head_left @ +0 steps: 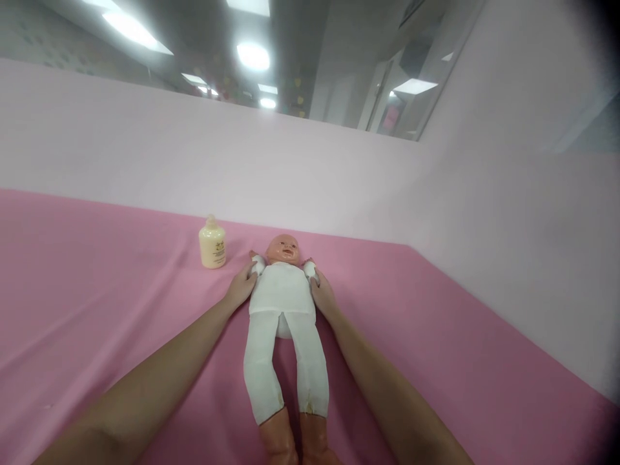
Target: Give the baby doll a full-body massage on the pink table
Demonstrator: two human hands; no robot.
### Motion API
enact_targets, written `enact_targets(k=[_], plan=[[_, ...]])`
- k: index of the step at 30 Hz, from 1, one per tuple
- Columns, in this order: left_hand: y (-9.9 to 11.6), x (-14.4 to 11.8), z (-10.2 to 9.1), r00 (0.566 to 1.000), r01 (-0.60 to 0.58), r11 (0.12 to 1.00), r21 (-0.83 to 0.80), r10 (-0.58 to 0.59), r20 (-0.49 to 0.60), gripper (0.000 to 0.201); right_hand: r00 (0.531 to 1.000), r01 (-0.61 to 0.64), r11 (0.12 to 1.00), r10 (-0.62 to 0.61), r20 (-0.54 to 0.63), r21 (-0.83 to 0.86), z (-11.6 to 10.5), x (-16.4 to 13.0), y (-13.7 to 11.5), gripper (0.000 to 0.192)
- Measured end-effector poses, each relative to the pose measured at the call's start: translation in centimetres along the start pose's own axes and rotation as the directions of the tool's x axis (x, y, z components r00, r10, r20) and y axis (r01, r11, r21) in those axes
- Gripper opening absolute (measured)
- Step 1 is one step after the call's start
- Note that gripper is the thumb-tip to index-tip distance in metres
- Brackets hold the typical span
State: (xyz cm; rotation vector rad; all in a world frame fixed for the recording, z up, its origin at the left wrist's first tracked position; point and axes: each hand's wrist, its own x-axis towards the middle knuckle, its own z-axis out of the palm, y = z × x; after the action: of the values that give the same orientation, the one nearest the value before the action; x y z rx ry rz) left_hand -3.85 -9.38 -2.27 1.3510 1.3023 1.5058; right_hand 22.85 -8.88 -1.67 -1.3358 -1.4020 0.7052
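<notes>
A baby doll [283, 290] in a white cloth body suit lies face up on a pink sheet [97, 310], its head toward the pale pink wall [290, 168] and its bare plastic feet toward the wearer of the camera. Two bare forearms reach forward along either side of it. The left hand [241, 287] rests against the doll's shoulder and upper arm on that side, fingers curled loosely around the small arm; the right hand [322, 292] mirrors it on the other side, fingers wrapped against the other upper arm. Both hands look to be holding lightly rather than clenched, though they are small and far off in the view, so how firmly they press cannot be told for sure. A cream-coloured lotion bottle [212, 244] stands upright on the sheet, just beside the doll's head and near the left hand, not touching either. The step in hand appears to be a two-handed hold or stroke at the doll's shoulders and arms. A next move from here would likely call for even pressure on both sides, so the doll stays centred and flat.
</notes>
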Motion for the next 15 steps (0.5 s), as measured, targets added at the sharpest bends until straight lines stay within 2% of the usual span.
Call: enact_targets(k=[8,15], plan=[[0.31,-0.27,-0.03,0.997,0.055,0.995,0.08,-0.059,0.042,0.059,0.999,-0.033,0.999,0.033,-0.007,0.004,-0.22,-0.06,-0.21,0.053],[-0.55,0.41,-0.09,0.997,-0.038,0.994,-0.098,0.044,0.066,0.069,1.0,-0.011,0.98,0.012,-0.002,0.199,-0.27,0.41,-0.07,0.057]])
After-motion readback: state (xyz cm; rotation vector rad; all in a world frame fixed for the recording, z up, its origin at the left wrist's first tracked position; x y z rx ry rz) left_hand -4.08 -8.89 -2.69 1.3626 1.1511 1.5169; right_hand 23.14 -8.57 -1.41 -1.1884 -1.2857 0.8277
